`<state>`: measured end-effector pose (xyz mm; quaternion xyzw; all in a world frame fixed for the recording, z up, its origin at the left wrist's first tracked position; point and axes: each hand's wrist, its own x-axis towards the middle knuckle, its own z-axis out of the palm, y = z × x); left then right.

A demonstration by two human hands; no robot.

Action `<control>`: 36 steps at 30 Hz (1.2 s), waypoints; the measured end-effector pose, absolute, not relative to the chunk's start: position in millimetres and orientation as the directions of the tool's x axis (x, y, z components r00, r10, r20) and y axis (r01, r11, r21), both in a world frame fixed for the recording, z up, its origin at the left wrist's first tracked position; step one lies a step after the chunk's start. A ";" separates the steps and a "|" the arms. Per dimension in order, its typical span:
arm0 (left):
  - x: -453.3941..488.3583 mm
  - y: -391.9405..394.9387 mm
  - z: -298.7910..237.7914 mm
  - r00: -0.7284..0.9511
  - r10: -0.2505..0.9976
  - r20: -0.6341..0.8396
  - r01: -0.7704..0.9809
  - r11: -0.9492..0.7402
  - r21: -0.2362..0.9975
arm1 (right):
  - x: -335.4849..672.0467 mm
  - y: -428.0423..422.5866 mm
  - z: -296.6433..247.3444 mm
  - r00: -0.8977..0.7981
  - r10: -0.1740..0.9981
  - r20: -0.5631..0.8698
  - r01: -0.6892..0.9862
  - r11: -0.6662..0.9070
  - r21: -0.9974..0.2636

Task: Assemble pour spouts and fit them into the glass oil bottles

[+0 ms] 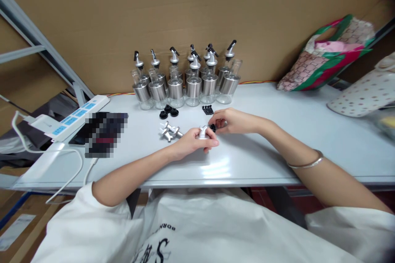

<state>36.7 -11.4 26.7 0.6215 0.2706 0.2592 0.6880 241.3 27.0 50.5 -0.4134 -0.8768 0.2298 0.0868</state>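
Observation:
My left hand (202, 139) is closed around a silver pourer spout (203, 132), held low over the table near its front. Just to the right, the bent fingers of my right hand (226, 121) pinch a small black part (212, 128) beside the spout; fingers partly hide its shape. Several silver spouts (168, 131) lie loose left of my left hand. Behind them sit 3 black stoppers (168, 111). A little group of thin black levers (207, 109) lies just beyond my right fingertips.
Two rows of glass oil bottles (193, 90) with steel bands stand at the back, some topped with pourers. At left are a white power strip (80, 116), a pixelated dark device (105, 135) and white cables (80, 164). A patterned bag (321, 61) leans at right near a dotted white object (361, 90).

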 end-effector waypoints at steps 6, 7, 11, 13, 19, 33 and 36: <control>36.7 -11.6 27.8 0.719 0.694 -0.046 -0.018 0.085 0.996 | 241.5 29.3 46.9 -0.655 0.755 -0.014 0.652 0.556 -0.515; 36.8 -11.5 27.8 0.720 0.692 -0.046 -0.016 0.083 0.996 | 241.2 29.7 46.3 -0.661 0.751 -0.009 0.645 0.562 -0.517; 37.0 -11.3 27.6 0.724 0.688 -0.051 -0.013 0.087 0.996 | 239.3 30.0 44.3 -0.683 0.730 0.009 0.620 0.587 -0.521; 37.0 -11.2 27.2 0.724 0.688 -0.053 -0.010 0.087 0.996 | 238.4 29.8 43.3 -0.687 0.727 0.018 0.615 0.594 -0.519; 36.7 -11.4 26.3 0.719 0.693 -0.048 -0.016 0.085 0.996 | 237.3 30.6 39.7 -0.682 0.730 0.040 0.621 0.607 -0.496; 37.1 -10.1 24.6 0.720 0.692 -0.056 -0.016 0.097 0.995 | 248.8 40.6 39.4 -0.628 0.774 0.085 0.683 0.600 -0.417; 36.8 -10.5 24.3 0.720 0.691 -0.056 -0.017 0.098 0.995 | 250.9 39.4 41.9 -0.608 0.792 0.057 0.696 0.567 -0.441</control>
